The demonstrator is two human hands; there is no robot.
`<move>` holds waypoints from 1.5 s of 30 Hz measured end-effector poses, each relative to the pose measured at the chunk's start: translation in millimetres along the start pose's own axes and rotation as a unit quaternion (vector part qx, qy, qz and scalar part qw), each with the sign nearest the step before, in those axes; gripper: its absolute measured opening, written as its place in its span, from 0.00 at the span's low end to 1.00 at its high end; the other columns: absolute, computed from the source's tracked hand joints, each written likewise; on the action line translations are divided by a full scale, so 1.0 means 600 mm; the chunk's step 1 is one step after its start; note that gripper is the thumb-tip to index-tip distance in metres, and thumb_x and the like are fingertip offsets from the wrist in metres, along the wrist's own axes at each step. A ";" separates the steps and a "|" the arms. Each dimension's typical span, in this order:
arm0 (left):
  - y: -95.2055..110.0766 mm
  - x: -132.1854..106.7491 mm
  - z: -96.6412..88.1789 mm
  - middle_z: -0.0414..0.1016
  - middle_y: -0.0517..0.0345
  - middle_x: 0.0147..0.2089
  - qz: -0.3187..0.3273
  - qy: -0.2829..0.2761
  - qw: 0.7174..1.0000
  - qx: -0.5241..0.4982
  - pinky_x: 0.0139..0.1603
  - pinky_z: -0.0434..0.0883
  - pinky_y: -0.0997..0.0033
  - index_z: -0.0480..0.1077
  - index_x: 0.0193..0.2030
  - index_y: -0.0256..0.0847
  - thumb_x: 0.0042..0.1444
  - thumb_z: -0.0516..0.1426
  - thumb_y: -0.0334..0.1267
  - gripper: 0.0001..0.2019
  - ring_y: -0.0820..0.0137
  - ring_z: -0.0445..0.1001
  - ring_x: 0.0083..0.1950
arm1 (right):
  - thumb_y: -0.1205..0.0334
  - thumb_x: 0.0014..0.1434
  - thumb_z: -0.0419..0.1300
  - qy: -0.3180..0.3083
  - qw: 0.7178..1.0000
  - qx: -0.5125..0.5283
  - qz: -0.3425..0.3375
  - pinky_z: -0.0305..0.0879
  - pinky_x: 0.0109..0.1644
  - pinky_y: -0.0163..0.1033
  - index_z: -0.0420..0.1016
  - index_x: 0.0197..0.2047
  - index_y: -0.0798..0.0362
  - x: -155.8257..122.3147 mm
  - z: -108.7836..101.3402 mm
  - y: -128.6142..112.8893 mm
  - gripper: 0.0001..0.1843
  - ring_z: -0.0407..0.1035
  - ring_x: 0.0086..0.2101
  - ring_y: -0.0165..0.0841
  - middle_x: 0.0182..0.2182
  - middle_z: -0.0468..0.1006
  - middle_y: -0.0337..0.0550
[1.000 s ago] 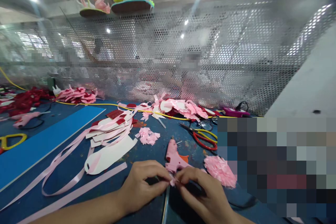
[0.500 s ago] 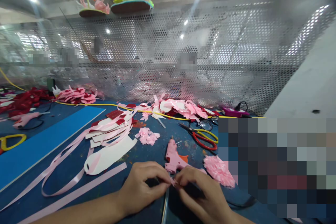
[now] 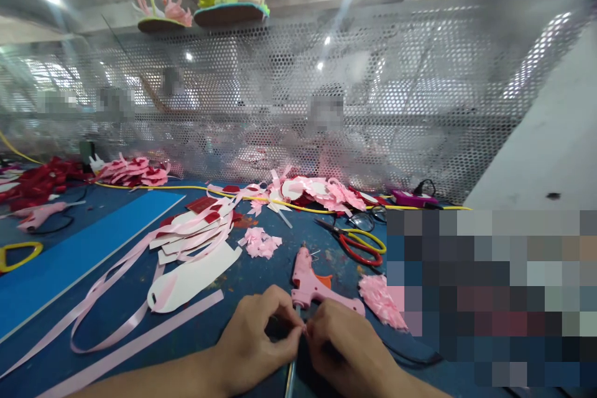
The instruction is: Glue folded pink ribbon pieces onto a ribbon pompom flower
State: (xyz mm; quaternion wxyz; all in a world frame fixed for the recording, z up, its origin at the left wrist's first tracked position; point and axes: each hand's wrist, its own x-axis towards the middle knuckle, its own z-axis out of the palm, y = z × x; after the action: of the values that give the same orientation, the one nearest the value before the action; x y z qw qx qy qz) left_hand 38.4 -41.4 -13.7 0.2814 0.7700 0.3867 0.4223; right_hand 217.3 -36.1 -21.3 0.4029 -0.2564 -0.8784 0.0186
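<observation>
The fingers (image 3: 293,341) mostly hide a small pink piece (image 3: 304,328), perhaps ribbon.

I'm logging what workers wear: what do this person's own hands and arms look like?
Left hand and right hand are both ungloved, with no ring or watch showing. The left forearm and right forearm are bare to the picture's edge; no sleeve shows.

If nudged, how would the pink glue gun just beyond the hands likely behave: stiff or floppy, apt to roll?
The pink glue gun would probably shift as one stiff piece, given its moulded-looking body. Rolling seems unlikely, since it lies flat on its side. The slender stick that seems to jut from its rear would likely swing along.
</observation>
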 end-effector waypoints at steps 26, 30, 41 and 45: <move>-0.002 -0.005 -0.007 0.68 0.70 0.25 -0.087 -0.113 0.985 -0.097 0.30 0.62 0.79 0.52 0.28 0.43 0.45 0.51 0.23 0.12 0.77 0.65 0.27 | 0.68 0.54 0.54 0.012 0.979 -0.172 -0.110 0.51 0.27 0.38 0.71 0.35 0.51 0.009 -0.021 -0.023 0.06 0.60 0.22 0.28 0.19 0.70 0.33; -0.001 -0.002 -0.005 0.72 0.68 0.27 -0.136 -0.079 0.967 -0.199 0.32 0.64 0.79 0.50 0.29 0.44 0.47 0.54 0.26 0.14 0.76 0.69 0.28 | 0.68 0.57 0.56 0.025 0.982 -0.154 -0.105 0.53 0.29 0.38 0.72 0.40 0.51 0.012 -0.030 -0.019 0.07 0.65 0.29 0.30 0.27 0.77 0.35; -0.004 0.005 -0.002 0.72 0.51 0.50 -0.145 -0.022 0.978 -0.148 0.42 0.73 0.72 0.65 0.49 0.43 0.52 0.58 0.38 0.16 0.67 0.75 0.43 | 0.69 0.54 0.55 0.060 0.989 -0.138 0.004 0.57 0.30 0.35 0.69 0.29 0.53 0.013 -0.008 0.001 0.05 0.64 0.26 0.29 0.25 0.75 0.38; -0.004 0.004 -0.006 0.78 0.55 0.44 -0.092 -0.082 0.990 -0.069 0.45 0.73 0.69 0.76 0.41 0.46 0.52 0.58 0.39 0.09 0.65 0.76 0.42 | 0.67 0.53 0.55 0.062 0.989 -0.136 0.017 0.57 0.30 0.35 0.68 0.27 0.53 0.011 -0.007 0.000 0.04 0.64 0.26 0.30 0.23 0.73 0.39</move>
State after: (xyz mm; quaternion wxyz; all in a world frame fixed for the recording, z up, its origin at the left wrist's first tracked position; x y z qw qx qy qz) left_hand 35.2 -37.6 -12.5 0.4020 0.7423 0.4013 0.3556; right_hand 216.7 -33.6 -13.7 0.4176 -0.3248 -0.8414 -0.1103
